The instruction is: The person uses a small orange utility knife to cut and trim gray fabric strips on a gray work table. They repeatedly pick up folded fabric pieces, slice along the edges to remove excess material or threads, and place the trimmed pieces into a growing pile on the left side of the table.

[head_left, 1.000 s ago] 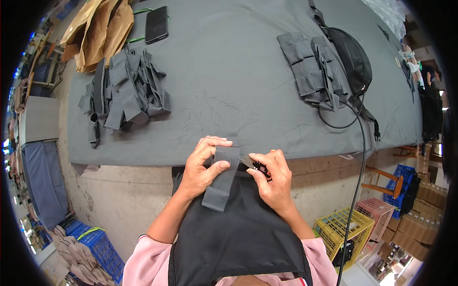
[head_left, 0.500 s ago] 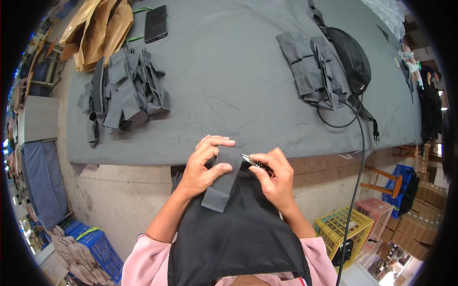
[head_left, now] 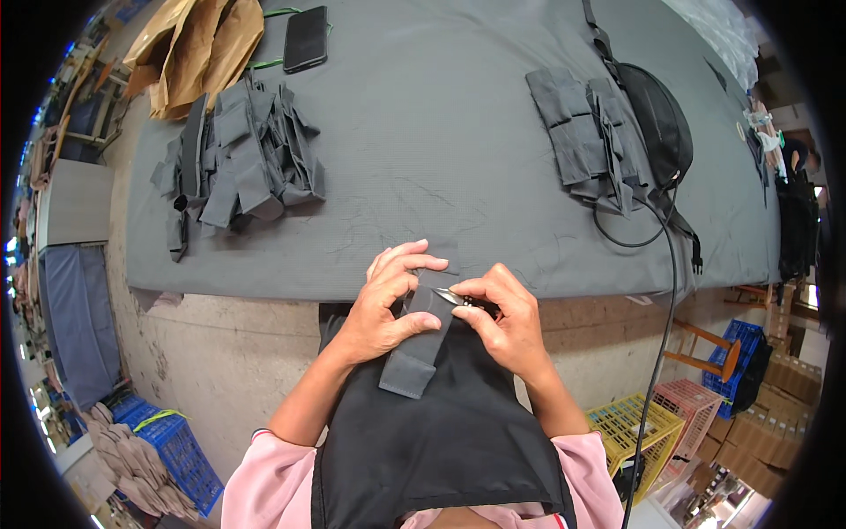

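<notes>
Strap: a short grey fabric strap [head_left: 421,339] is held over the lap, just in front of the near tabletop edge, its lower end hanging loose on a black apron [head_left: 441,432].
Handling: it is judged light, soft and limp, with a woven, non-slippery face; no fragility is expected, and it would fold wherever it is left unsupported.
Where to hold: it is best pinched flat near the upper end, close to the spot being worked, so that the cloth is kept taut there.
Left hand: the left hand [head_left: 388,304] is closed on the strap, thumb laid across its face and fingers curled over the top edge.
Right hand: the right hand [head_left: 507,322] is closed in a narrow pinch on small snips [head_left: 458,298], whose metal tip is set against the strap's upper edge.
Snips: only the tip is seen; whether the blades are apart cannot be told.
Tabletop: a grey tabletop [head_left: 423,132] lies just beyond the hands.
Left pile: a heap of similar grey pieces [head_left: 238,167] is stacked at far left, well apart from the hands.
Right pile: a smaller stack [head_left: 582,137] lies at far right, beside a black bag [head_left: 661,123] and a black cable [head_left: 665,264].
Far edge: a dark phone [head_left: 306,38] and brown paper [head_left: 194,53] are seen at the back.
</notes>
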The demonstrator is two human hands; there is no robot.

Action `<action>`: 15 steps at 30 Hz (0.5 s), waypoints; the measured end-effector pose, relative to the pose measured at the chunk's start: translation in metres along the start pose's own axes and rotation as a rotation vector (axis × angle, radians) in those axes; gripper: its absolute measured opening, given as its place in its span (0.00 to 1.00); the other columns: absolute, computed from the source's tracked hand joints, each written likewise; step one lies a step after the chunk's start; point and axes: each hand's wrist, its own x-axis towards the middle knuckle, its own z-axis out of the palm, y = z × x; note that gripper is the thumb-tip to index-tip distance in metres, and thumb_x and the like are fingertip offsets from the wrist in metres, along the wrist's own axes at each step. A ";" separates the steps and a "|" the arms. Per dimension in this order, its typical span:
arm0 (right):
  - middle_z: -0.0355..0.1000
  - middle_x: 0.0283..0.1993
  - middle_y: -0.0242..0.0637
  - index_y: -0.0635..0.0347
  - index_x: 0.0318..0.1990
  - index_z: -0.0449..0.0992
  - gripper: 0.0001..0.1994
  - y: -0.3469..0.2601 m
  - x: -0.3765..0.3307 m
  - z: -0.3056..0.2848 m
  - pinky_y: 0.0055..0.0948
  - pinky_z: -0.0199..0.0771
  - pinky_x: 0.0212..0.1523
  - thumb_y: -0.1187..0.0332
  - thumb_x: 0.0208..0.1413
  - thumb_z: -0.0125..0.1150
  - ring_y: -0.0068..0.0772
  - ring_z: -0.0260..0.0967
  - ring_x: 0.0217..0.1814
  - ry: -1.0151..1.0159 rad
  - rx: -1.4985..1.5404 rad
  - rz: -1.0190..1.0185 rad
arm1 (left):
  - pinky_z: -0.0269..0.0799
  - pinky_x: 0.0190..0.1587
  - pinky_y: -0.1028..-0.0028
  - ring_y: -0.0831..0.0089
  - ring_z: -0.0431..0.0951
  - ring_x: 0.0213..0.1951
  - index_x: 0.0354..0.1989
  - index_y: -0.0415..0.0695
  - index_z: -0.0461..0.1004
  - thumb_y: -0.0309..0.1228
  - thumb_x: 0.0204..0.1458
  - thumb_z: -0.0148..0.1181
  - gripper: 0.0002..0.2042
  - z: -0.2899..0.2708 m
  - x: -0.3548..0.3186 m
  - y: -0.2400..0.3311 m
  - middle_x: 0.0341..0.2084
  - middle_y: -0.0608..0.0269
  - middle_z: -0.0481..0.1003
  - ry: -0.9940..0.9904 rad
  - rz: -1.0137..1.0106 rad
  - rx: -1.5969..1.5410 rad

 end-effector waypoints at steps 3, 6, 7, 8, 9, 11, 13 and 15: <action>0.67 0.28 0.33 0.60 0.36 0.77 0.11 -0.002 -0.004 0.002 0.25 0.66 0.27 0.77 0.43 0.65 0.27 0.66 0.26 0.046 0.040 0.052 | 0.44 0.63 0.52 0.53 0.56 0.64 0.24 0.44 0.60 0.47 0.42 0.68 0.23 -0.001 -0.002 0.001 0.52 0.63 0.71 -0.006 -0.025 0.039; 0.67 0.28 0.33 0.61 0.36 0.77 0.11 -0.003 -0.007 0.003 0.24 0.65 0.27 0.77 0.42 0.65 0.27 0.65 0.26 0.084 0.049 0.069 | 0.44 0.63 0.52 0.52 0.55 0.64 0.24 0.44 0.60 0.46 0.42 0.68 0.23 -0.002 -0.001 0.001 0.53 0.63 0.71 -0.009 -0.018 0.074; 0.67 0.28 0.33 0.61 0.36 0.77 0.11 -0.002 -0.008 0.002 0.24 0.65 0.27 0.77 0.42 0.65 0.27 0.64 0.26 0.066 0.052 0.065 | 0.43 0.64 0.51 0.51 0.55 0.64 0.25 0.44 0.60 0.47 0.42 0.68 0.23 -0.001 -0.001 0.001 0.53 0.63 0.71 -0.016 -0.030 0.054; 0.67 0.28 0.34 0.61 0.36 0.77 0.10 -0.001 -0.008 0.001 0.25 0.65 0.27 0.77 0.43 0.65 0.27 0.64 0.26 0.048 0.055 0.062 | 0.42 0.64 0.51 0.50 0.54 0.65 0.25 0.44 0.60 0.47 0.42 0.68 0.23 0.000 0.000 0.002 0.53 0.63 0.70 -0.022 -0.042 0.035; 0.67 0.28 0.33 0.62 0.36 0.77 0.10 -0.002 -0.006 0.001 0.24 0.65 0.27 0.77 0.43 0.64 0.25 0.64 0.26 0.037 0.050 0.064 | 0.41 0.64 0.50 0.50 0.53 0.65 0.25 0.44 0.60 0.47 0.42 0.68 0.23 0.001 0.000 0.002 0.53 0.63 0.70 -0.030 -0.052 0.009; 0.66 0.29 0.32 0.62 0.36 0.77 0.08 -0.002 -0.002 0.001 0.24 0.65 0.26 0.78 0.45 0.64 0.23 0.63 0.27 0.015 0.040 0.067 | 0.50 0.60 0.56 0.55 0.61 0.60 0.24 0.43 0.60 0.43 0.43 0.68 0.22 0.001 0.002 0.003 0.52 0.62 0.72 -0.026 -0.032 0.076; 0.65 0.30 0.30 0.63 0.37 0.76 0.09 0.007 -0.001 0.006 0.23 0.65 0.27 0.78 0.46 0.63 0.20 0.63 0.27 0.075 0.216 0.186 | 0.58 0.53 0.63 0.62 0.67 0.52 0.22 0.42 0.60 0.39 0.46 0.67 0.20 0.000 0.003 0.006 0.49 0.62 0.73 0.043 -0.086 0.048; 0.63 0.32 0.28 0.65 0.40 0.74 0.11 0.015 0.000 0.009 0.20 0.64 0.28 0.79 0.47 0.62 0.16 0.61 0.28 0.151 0.547 0.456 | 0.65 0.43 0.72 0.72 0.71 0.40 0.20 0.40 0.60 0.34 0.49 0.64 0.18 0.004 0.004 0.010 0.46 0.61 0.75 0.179 -0.217 -0.081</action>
